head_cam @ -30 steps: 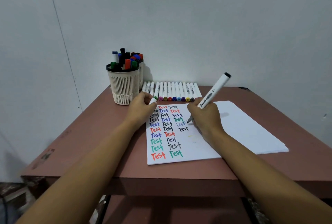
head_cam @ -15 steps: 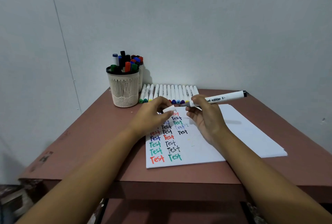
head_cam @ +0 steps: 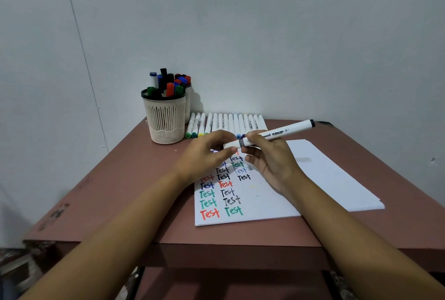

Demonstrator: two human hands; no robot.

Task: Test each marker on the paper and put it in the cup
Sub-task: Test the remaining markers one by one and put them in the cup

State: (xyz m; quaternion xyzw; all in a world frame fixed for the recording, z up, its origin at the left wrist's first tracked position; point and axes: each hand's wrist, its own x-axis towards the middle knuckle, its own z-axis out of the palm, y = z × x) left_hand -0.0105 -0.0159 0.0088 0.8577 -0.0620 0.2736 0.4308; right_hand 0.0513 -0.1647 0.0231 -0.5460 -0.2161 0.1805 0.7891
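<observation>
My right hand [head_cam: 269, 157] holds a white marker [head_cam: 279, 132] level above the paper, its dark end pointing right. My left hand [head_cam: 207, 153] pinches the marker's white cap [head_cam: 231, 144], which now sits on the marker's left end. Under both hands lies the white paper [head_cam: 265, 203], covered with "Test" written in red, green, blue and black. The cream slotted cup [head_cam: 166, 119] stands at the back left, filled with several markers. A row of several white markers [head_cam: 226, 124] lies along the back of the table, to the right of the cup.
A brown table [head_cam: 144, 191] carries everything and meets a grey wall at the back. More white sheets [head_cam: 337, 179] spread out to the right under the written page. A second holder stands just behind the cup.
My right hand lifted the marker from the paper and turned it level. My left hand brought the cap over and pushed it onto the tip.
</observation>
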